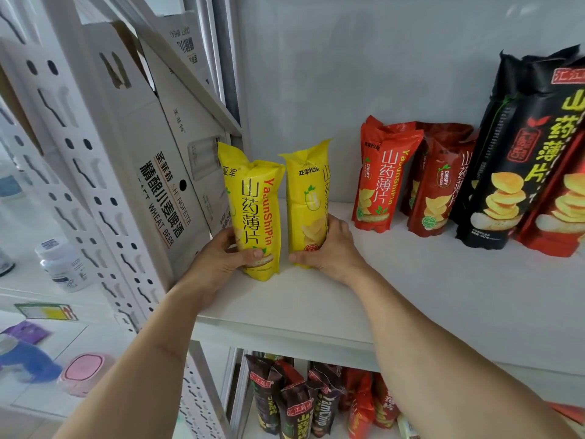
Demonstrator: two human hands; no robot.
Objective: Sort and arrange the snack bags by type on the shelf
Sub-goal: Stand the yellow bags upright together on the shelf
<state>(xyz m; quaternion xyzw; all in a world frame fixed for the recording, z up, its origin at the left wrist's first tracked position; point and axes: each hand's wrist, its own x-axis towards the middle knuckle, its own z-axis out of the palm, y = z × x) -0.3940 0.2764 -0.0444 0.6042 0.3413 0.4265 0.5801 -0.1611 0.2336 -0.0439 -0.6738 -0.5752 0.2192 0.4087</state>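
At centre frame, on the white shelf board, the left hand and right hand each gripped a tall, glossy yellow crisp bag low down; light, puffy, slippery, probably crushable.

A: Yellow bags?
B: Two, upright on the white shelf, side by side at its left end. Left yellow bag faces front, red and black lettering; right yellow bag is turned partly sideways.

A: Red ones?
B: Two red bags, upright near the back wall, right of the yellow pair, the second partly behind the first.

A: Further right?
B: A taller black bag, leaning, with chip pictures; another red bag touching it at the frame edge.
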